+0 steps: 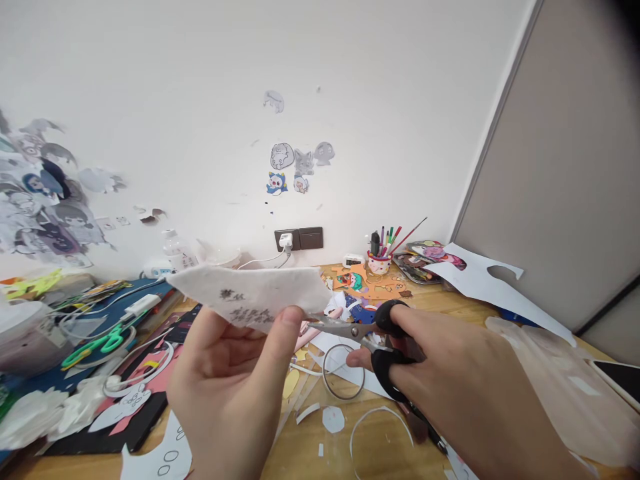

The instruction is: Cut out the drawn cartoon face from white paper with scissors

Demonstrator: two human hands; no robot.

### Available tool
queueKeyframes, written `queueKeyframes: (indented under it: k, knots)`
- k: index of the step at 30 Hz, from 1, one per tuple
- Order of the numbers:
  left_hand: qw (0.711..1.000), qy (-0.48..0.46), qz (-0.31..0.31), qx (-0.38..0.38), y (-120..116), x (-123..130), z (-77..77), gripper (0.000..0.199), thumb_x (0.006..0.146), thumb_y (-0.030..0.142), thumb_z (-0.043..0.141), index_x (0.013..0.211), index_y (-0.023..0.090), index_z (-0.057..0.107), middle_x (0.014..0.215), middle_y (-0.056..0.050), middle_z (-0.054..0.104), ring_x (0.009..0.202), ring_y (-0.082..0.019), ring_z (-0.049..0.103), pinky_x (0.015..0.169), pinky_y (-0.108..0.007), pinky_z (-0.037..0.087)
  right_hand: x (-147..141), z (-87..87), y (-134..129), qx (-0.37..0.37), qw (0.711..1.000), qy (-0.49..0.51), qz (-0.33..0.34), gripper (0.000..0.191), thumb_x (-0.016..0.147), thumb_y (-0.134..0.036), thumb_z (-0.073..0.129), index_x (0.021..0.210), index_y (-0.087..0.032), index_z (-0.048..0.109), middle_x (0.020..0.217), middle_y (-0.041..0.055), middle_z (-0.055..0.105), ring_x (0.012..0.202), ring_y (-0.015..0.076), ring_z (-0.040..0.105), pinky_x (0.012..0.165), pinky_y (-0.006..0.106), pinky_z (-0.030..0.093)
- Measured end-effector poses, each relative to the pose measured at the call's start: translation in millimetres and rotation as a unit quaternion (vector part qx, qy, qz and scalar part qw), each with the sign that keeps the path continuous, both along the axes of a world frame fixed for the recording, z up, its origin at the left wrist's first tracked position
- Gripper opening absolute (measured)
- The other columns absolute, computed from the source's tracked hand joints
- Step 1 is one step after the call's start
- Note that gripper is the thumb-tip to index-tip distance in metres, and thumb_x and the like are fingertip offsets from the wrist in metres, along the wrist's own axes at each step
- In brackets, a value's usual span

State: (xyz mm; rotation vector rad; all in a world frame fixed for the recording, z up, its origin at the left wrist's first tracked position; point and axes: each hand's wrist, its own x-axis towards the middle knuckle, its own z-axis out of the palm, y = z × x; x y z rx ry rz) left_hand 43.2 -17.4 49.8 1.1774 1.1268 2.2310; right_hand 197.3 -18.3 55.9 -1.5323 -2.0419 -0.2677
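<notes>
My left hand pinches a piece of white paper with dark writing on it, thumb on the near face. In my right hand are black-handled scissors, with fingers through the loops. The scissor blades point left, and their tips reach the paper's lower right edge beside my left thumb; the very tips are hard to make out. Below the scissors a clear ring rests on the wooden table.
Paper scraps lie about the table. Green scissors, cables and a black folder are at left. A pen cup stands near the wall. Cut white paper and a clear plastic sheet lie at right.
</notes>
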Motion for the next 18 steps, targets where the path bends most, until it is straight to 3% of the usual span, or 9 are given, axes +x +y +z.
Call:
queueKeyframes:
  k: [4, 9, 13, 15, 18]
  knots:
    - [0.996, 0.069, 0.047, 0.017, -1, -4, -3.7, 0.017, 0.068, 0.013, 0.071, 0.080, 0.025, 0.065, 0.068, 0.010, 0.070, 0.055, -0.006, 0.064, 0.051, -0.009, 0.053, -3, 0.5, 0, -0.016, 1.000, 0.013, 0.001, 0.032, 0.070, -0.037, 0.068, 0.056, -0.022, 0.043, 0.051, -0.0062, 0.056, 0.047, 0.0136, 0.049, 0.043, 0.024, 0.023]
    - [0.996, 0.081, -0.012, -0.030, 2, -6, 0.1, 0.014, 0.070, 0.017, 0.070, 0.081, 0.025, 0.067, 0.067, 0.008, 0.071, 0.058, -0.008, 0.066, 0.050, -0.009, 0.052, -3, 1.5, 2, 0.067, 0.997, 0.040, -0.018, 0.037, 0.070, -0.048, 0.065, 0.060, -0.022, 0.041, 0.048, -0.0066, 0.049, 0.043, 0.0122, 0.042, 0.043, 0.024, 0.022]
    - [0.990, 0.051, -0.118, -0.066, 6, -8, 2.8, 0.013, 0.075, 0.023, 0.067, 0.088, 0.025, 0.066, 0.077, 0.003, 0.072, 0.066, -0.012, 0.067, 0.058, -0.015, 0.055, 2, 0.6, 8, 0.165, 0.986, -0.013, -0.027, 0.017, 0.070, -0.021, 0.059, 0.068, -0.022, 0.041, 0.060, -0.0028, 0.050, 0.056, 0.0156, 0.046, 0.049, 0.025, 0.026]
    - [0.987, 0.040, -0.138, -0.070, 8, -9, 2.2, 0.015, 0.076, 0.025, 0.066, 0.090, 0.023, 0.066, 0.082, 0.000, 0.072, 0.070, -0.014, 0.068, 0.061, -0.019, 0.056, 4, -0.5, 12, 0.194, 0.980, -0.041, -0.024, 0.016, 0.065, -0.009, 0.050, 0.072, -0.021, 0.042, 0.067, -0.0004, 0.051, 0.064, 0.0180, 0.046, 0.054, 0.027, 0.029]
    - [0.986, 0.037, -0.147, -0.072, 8, -9, 0.3, 0.019, 0.075, 0.026, 0.066, 0.093, 0.022, 0.066, 0.083, -0.002, 0.072, 0.073, -0.016, 0.068, 0.065, -0.022, 0.057, 5, -2.2, 16, 0.202, 0.977, -0.061, -0.017, 0.021, 0.063, -0.005, 0.046, 0.077, -0.021, 0.043, 0.071, 0.0009, 0.050, 0.067, 0.0194, 0.042, 0.060, 0.029, 0.030]
